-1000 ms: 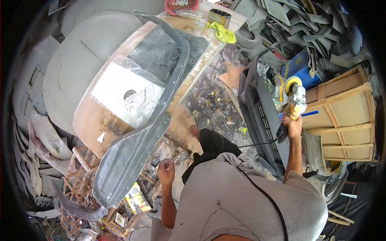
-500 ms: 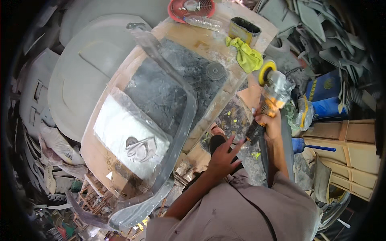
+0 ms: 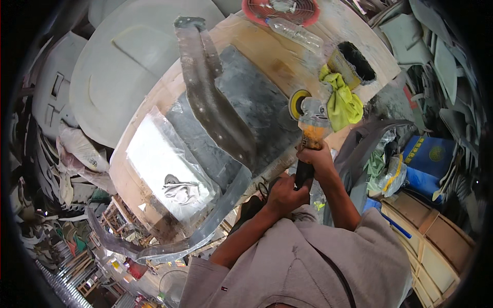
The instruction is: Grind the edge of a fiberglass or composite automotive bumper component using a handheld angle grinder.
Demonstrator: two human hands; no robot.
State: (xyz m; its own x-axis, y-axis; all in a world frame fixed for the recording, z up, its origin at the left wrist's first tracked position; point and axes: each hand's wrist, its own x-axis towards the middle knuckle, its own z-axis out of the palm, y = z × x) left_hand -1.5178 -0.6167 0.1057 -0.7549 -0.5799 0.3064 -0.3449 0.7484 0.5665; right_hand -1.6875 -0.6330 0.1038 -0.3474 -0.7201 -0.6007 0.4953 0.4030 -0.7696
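An angle grinder with an orange and black body and a yellow round disc pad is held over the table's right side. My right hand wraps round its body behind the head. Lower down, my left hand is closed at the rear end of its black handle. The disc is near the right edge of a dark sheet. A long, curved dark trim piece with small spots along it lies across the table, left of the grinder, apart from both hands.
Beyond the grinder are a yellow-green cloth, an open tin, a plastic bottle and a red round fan. A grey cloth sits on a white plastic-covered pad. Stacked grey panels stand left; blue bags lie right.
The grinder has come left, toward the table. My left hand, fingers spread before, has closed on its handle. The trim piece now shows more of its broad dark face, and the view has shifted.
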